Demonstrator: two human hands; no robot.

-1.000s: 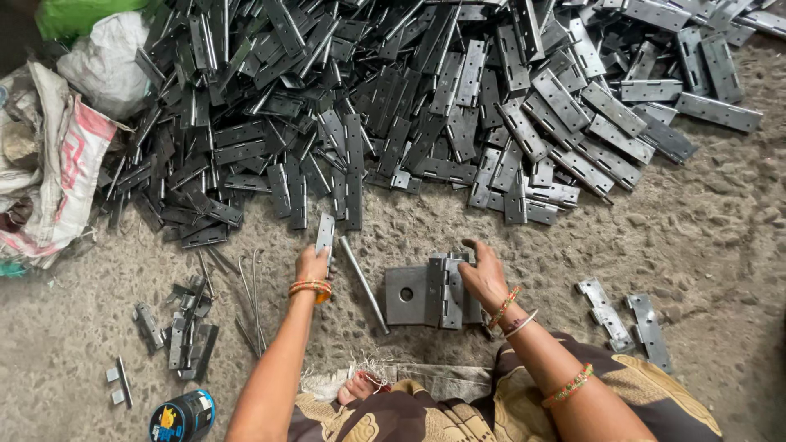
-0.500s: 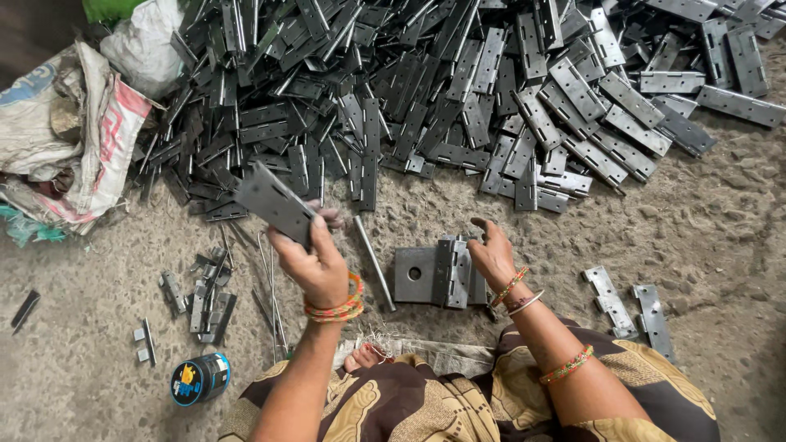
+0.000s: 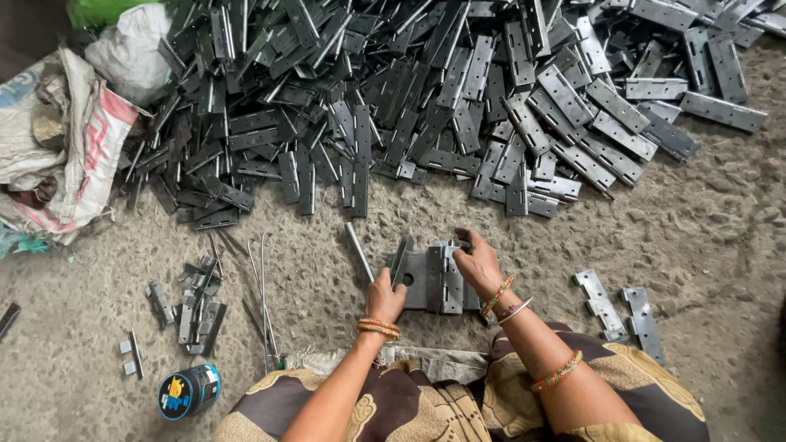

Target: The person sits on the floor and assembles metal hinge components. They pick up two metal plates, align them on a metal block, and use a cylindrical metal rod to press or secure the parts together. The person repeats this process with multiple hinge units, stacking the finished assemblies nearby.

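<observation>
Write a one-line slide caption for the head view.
Left hand brings a hinge leaf to the metal block; right hand steadies it.

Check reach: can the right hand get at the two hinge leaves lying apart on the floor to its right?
Probably yes. The right hand rests on the hinge on the block; bare floor separates it from the two loose leaves, nothing between.

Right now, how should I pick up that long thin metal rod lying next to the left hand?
Pinch the rod near its far, upper end, coming down from above. It lies flat on the floor, slanted, and its near end sits close to the left hand, so the far end looks freer.
</observation>
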